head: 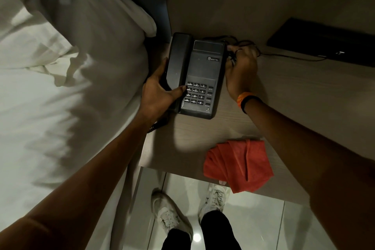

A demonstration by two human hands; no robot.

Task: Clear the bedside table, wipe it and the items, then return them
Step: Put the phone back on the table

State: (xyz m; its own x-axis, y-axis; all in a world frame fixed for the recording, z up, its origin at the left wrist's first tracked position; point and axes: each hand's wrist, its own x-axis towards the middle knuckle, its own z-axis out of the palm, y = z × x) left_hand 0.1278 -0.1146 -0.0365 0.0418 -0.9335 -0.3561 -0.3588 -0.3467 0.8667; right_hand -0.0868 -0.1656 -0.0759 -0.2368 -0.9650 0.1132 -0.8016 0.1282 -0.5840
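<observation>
Head view: both hands at a desk telephone (199, 76) on the bedside table (288, 95).

The left hand (160, 92) grips the telephone's handset side, thumb lying across the keypad; the right hand (240, 69) curls its fingers around the far right edge, where the cord (284, 56) gathers. The telephone sits at the table's back left corner, beside the bed (60, 87). A red cloth (238, 165) lies at the front edge, apart from the telephone. To handle it well, keep the handset pinned in its cradle, hold the base level, and mind slack in the cord.
</observation>
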